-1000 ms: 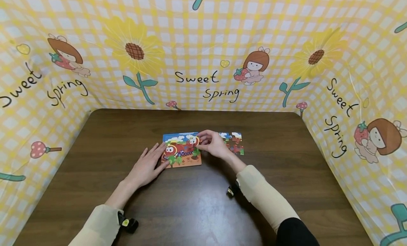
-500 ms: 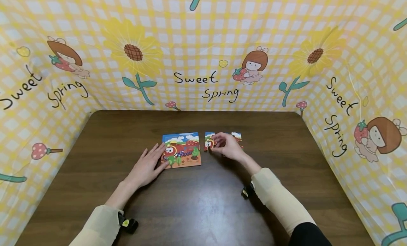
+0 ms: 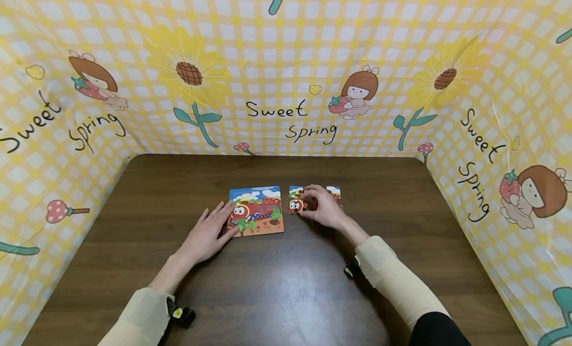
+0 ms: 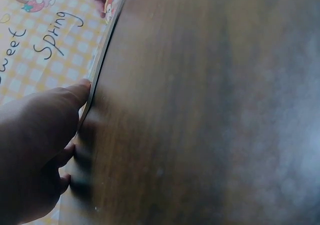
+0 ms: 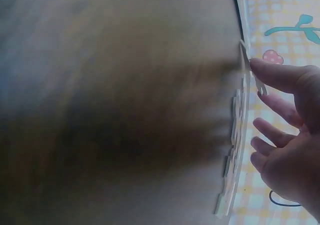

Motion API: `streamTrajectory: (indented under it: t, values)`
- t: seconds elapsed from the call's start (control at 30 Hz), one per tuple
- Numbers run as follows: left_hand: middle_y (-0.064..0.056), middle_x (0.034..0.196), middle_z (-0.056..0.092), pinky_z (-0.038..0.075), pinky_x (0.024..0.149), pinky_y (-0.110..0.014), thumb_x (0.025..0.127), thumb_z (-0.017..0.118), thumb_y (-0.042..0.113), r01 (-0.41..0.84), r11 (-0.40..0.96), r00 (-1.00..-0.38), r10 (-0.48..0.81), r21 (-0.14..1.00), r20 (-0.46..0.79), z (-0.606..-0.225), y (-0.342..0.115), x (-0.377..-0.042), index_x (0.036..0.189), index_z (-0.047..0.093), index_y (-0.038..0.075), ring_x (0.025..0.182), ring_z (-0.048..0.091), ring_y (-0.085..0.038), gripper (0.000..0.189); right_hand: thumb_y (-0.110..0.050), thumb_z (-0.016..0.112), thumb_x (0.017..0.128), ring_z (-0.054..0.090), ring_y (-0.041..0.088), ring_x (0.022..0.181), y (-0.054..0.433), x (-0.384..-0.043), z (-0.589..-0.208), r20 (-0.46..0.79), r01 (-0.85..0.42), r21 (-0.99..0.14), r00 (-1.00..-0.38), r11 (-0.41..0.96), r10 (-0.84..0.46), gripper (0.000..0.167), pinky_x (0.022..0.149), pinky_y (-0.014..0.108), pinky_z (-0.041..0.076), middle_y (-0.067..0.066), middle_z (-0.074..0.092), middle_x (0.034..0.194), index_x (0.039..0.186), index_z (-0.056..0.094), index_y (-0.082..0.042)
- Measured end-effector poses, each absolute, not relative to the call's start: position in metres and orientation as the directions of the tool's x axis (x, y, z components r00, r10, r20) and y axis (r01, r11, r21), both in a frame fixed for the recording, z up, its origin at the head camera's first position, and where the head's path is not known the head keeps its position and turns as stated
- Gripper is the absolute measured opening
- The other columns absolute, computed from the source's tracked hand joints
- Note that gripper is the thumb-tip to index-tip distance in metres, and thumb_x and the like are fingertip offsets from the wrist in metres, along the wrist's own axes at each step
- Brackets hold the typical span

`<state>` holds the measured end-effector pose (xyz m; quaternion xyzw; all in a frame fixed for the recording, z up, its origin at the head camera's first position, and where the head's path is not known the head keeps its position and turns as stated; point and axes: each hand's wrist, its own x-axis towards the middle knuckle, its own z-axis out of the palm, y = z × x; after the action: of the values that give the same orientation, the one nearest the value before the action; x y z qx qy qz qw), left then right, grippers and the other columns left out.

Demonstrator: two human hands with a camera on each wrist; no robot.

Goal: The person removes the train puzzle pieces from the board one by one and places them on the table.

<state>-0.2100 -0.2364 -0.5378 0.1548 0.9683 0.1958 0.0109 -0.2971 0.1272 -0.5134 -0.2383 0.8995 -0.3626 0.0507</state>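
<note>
A picture board (image 3: 263, 217) printed with a red train, clouds and bushes lies on the table in the head view. My left hand (image 3: 205, 237) rests on its left side with extended fingers. Just right of the board, my right hand (image 3: 325, 207) pinches a puzzle piece (image 3: 295, 205) with a smiling train face. The right wrist view has this piece (image 5: 254, 74) edge-on and tilted between thumb and index finger; the other fingers are loosely bent. More puzzle pieces (image 3: 333, 191) lie beneath and behind the right hand, partly hidden by it.
The dark wooden table (image 3: 214, 296) is enclosed by a yellow checked cloth (image 3: 277, 53) behind and at both sides. Several puzzle pieces (image 5: 235, 117) lie along the right hand's side in the right wrist view.
My right hand has carried the train-face piece from over the board's right part to the right, beside the other pieces. It barely moved in the last half second. My left hand stayed put.
</note>
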Motion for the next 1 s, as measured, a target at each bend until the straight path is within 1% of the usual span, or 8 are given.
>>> streamTrajectory:
  t: [0.13, 0.27, 0.5, 0.63, 0.73, 0.83, 0.93, 1.0]
  values:
    - [-0.018, 0.18, 0.034, 0.019, 0.134, -0.074, 0.113, 0.061, 0.044, 0.296, 0.874, -0.951, 0.305, 0.386, 0.038, -0.538, -0.237, -0.211, 0.172, 0.037, 0.006, 0.168, 0.029, -0.044, 0.074, -0.015, 0.088, 0.095, 0.039, 0.046, 0.162, 0.129, -0.296, -0.514, 0.079, -0.405, -0.643, -0.88, 0.65, -0.469, 0.04, 0.128, 0.066, 0.04, 0.023, 0.053, 0.165, 0.131, 0.075, -0.002]
    - [-0.018, 0.18, 0.034, 0.018, 0.134, -0.074, 0.113, 0.061, 0.044, 0.296, 0.872, -0.951, 0.306, 0.389, 0.038, -0.538, -0.237, -0.211, 0.172, 0.037, 0.006, 0.168, 0.029, -0.044, 0.074, -0.016, 0.087, 0.096, 0.031, 0.045, 0.167, 0.131, -0.297, -0.516, 0.064, -0.399, -0.632, -0.882, 0.665, -0.467, 0.04, 0.131, 0.066, 0.035, 0.023, 0.051, 0.167, 0.132, 0.075, -0.002]
    - [-0.017, 0.18, 0.034, 0.019, 0.134, -0.074, 0.113, 0.061, 0.044, 0.292, 0.876, -0.953, 0.302, 0.385, 0.035, -0.539, -0.237, -0.211, 0.172, 0.038, 0.006, 0.168, 0.029, -0.044, 0.073, -0.016, 0.086, 0.097, 0.028, 0.044, 0.169, 0.132, -0.3, -0.521, 0.054, -0.405, -0.616, -0.878, 0.676, -0.476, 0.04, 0.133, 0.066, 0.034, 0.021, 0.05, 0.168, 0.133, 0.074, -0.004]
    - [-0.018, 0.18, 0.035, 0.019, 0.134, -0.074, 0.113, 0.061, 0.044, 0.292, 0.876, -0.953, 0.301, 0.384, 0.037, -0.539, -0.237, -0.211, 0.172, 0.038, 0.007, 0.168, 0.03, -0.044, 0.073, -0.018, 0.087, 0.096, 0.028, 0.046, 0.168, 0.132, -0.302, -0.525, 0.076, -0.419, -0.628, -0.872, 0.656, -0.484, 0.05, 0.131, 0.069, 0.034, 0.024, 0.05, 0.168, 0.14, 0.071, -0.002]
    - [-0.018, 0.18, 0.035, 0.019, 0.134, -0.074, 0.113, 0.061, 0.044, 0.293, 0.876, -0.952, 0.303, 0.382, 0.037, -0.54, -0.237, -0.211, 0.172, 0.038, 0.007, 0.168, 0.03, -0.044, 0.074, -0.027, 0.088, 0.095, 0.028, 0.046, 0.168, 0.134, -0.306, -0.535, 0.101, -0.426, -0.634, -0.873, 0.645, -0.478, 0.062, 0.129, 0.072, 0.035, 0.023, 0.047, 0.17, 0.149, 0.065, -0.005]
    - [-0.018, 0.18, 0.035, 0.019, 0.134, -0.074, 0.113, 0.061, 0.044, 0.296, 0.877, -0.952, 0.304, 0.379, 0.04, -0.54, -0.237, -0.211, 0.172, 0.038, 0.007, 0.168, 0.03, -0.044, 0.073, -0.038, 0.087, 0.097, 0.028, 0.042, 0.169, 0.137, -0.315, -0.552, 0.118, -0.428, -0.626, -0.878, 0.652, -0.464, 0.072, 0.129, 0.071, 0.035, 0.019, 0.044, 0.173, 0.157, 0.059, -0.01]
    - [-0.018, 0.18, 0.035, 0.019, 0.134, -0.074, 0.113, 0.061, 0.044, 0.298, 0.877, -0.952, 0.305, 0.377, 0.042, -0.541, -0.237, -0.211, 0.171, 0.038, 0.006, 0.168, 0.03, -0.044, 0.073, -0.045, 0.084, 0.098, 0.027, 0.039, 0.17, 0.136, -0.323, -0.563, 0.13, -0.438, -0.612, -0.877, 0.658, -0.463, 0.077, 0.131, 0.069, 0.034, 0.016, 0.042, 0.175, 0.161, 0.055, -0.012]
    - [-0.018, 0.18, 0.035, 0.019, 0.134, -0.074, 0.113, 0.061, 0.044, 0.297, 0.877, -0.952, 0.304, 0.377, 0.042, -0.541, -0.238, -0.211, 0.171, 0.038, 0.006, 0.168, 0.03, -0.044, 0.073, -0.046, 0.084, 0.098, 0.029, 0.04, 0.169, 0.134, -0.324, -0.565, 0.138, -0.454, -0.61, -0.868, 0.65, -0.476, 0.078, 0.131, 0.068, 0.035, 0.016, 0.044, 0.174, 0.161, 0.054, -0.011]
